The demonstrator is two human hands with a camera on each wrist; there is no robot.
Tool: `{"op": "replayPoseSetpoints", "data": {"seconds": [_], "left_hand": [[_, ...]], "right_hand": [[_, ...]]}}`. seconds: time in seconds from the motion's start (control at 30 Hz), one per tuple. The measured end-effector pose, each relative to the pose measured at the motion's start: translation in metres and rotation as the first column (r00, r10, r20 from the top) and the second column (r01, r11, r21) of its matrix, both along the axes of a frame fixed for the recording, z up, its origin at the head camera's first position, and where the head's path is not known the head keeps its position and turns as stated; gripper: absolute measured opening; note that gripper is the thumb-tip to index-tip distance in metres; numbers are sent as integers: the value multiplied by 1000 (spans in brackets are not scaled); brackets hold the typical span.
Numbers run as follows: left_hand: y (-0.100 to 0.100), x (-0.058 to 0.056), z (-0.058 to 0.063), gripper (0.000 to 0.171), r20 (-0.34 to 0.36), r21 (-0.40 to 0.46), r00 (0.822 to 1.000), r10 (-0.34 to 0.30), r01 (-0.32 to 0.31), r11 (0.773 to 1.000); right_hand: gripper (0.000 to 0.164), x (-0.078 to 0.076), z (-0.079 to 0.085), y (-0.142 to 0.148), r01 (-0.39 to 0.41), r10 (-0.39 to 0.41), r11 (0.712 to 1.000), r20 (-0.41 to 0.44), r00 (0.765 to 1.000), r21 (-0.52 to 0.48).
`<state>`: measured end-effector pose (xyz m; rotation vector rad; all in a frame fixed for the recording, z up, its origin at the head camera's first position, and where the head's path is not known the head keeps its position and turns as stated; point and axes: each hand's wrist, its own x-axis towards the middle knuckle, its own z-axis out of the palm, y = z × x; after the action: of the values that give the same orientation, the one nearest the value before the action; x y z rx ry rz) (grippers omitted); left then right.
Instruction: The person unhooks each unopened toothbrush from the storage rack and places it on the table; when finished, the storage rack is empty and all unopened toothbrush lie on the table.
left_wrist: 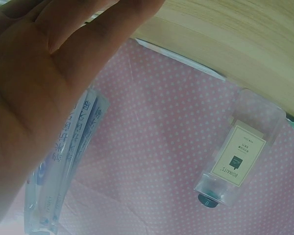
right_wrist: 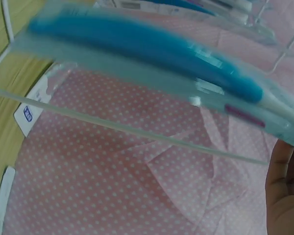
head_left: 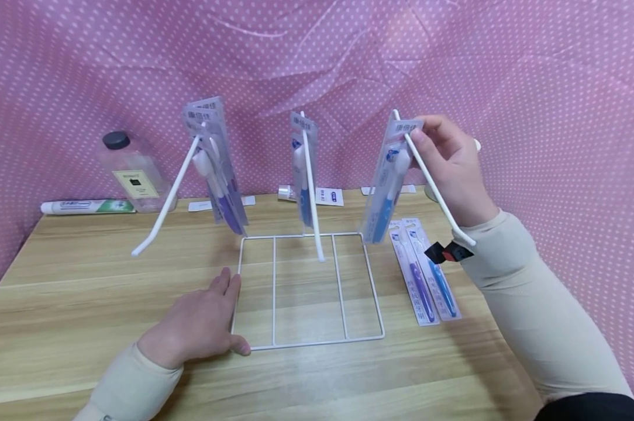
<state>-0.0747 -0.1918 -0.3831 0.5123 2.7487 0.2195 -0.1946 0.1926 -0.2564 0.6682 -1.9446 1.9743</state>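
Note:
A white wire display rack (head_left: 309,344) stands on the wooden table with three long prongs. My left hand (head_left: 196,321) rests at the left side of its base, fingers extended and thumb by the front corner. At the right prong, my right hand (head_left: 454,166) pinches the top of a packaged blue-handled toothbrush (head_left: 385,199); its card is at the prong. Large and blurred, that blue handle (right_wrist: 147,49) crosses the right wrist view. Packaged toothbrushes (head_left: 224,193) hang from the left prong, including a purple one, and another blue pack (head_left: 303,175) hangs at the middle.
Two packaged toothbrushes, purple (head_left: 419,286) and blue (head_left: 443,289), lie right of the rack. Along the back stand or lie a clear bottle (head_left: 138,181) with a black cap, a toothpaste tube (head_left: 88,206) and a small tube (head_left: 328,196). Pink dotted cloth (head_left: 348,58) hangs behind.

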Motion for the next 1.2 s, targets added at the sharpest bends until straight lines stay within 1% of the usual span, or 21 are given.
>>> {"op": "replayPoseSetpoints", "data": {"seconds": [0.13, 0.2, 0.27, 0.37, 0.53, 0.6, 0.7, 0.77, 0.83, 0.93, 1.03, 1.2], "left_hand": [[0, -1, 0, 135, 6, -1, 1000, 1, -1, 1000], [0, -1, 0, 135, 8, 0, 1000, 5, -5, 1000], [0, 0, 1, 135, 8, 1, 1000, 7, -7, 1000], [-1, 0, 1, 135, 8, 1, 1000, 9, -9, 1000], [-1, 0, 0, 135, 3, 3, 1000, 3, -3, 1000], [-1, 0, 0, 135, 1, 4, 1000, 2, -2, 1000], [0, 0, 0, 135, 3, 6, 1000, 2, -2, 1000], [0, 0, 0, 135, 7, 7, 1000, 5, -5, 1000], [0, 0, 1, 135, 13, 9, 1000, 8, -8, 1000], [0, 1, 1, 134, 18, 11, 1000, 10, -10, 1000], [0, 0, 1, 134, 12, 10, 1000, 5, -5, 1000], [0, 0, 1, 134, 9, 8, 1000, 0, 0, 1000]], "right_hand": [[18, 12, -4, 2, 0, 4, 999, -98, 995, 34], [21, 18, -5, 3, -1, 11, 998, -161, 987, 60], [24, 23, -5, 3, 19, 2, 996, -223, 975, 91], [28, 32, -5, 3, 38, -10, 995, -274, 962, 96], [32, 45, -9, 2, 71, -45, 995, -312, 949, 71], [33, 50, -11, 2, 65, -49, 997, -318, 947, 40], [33, 55, -16, 3, 17, -29, 999, -317, 948, -41], [30, 58, -19, 3, -13, -19, 995, -312, 950, -102], [26, 62, -22, 2, -26, -21, 989, -316, 949, -143], [23, 67, -24, 2, -18, -40, 985, -328, 944, -173], [25, 73, -26, 3, -11, -57, 981, -343, 938, -193], [25, 82, -28, 4, 5, -77, 981, -369, 926, -192]]}}
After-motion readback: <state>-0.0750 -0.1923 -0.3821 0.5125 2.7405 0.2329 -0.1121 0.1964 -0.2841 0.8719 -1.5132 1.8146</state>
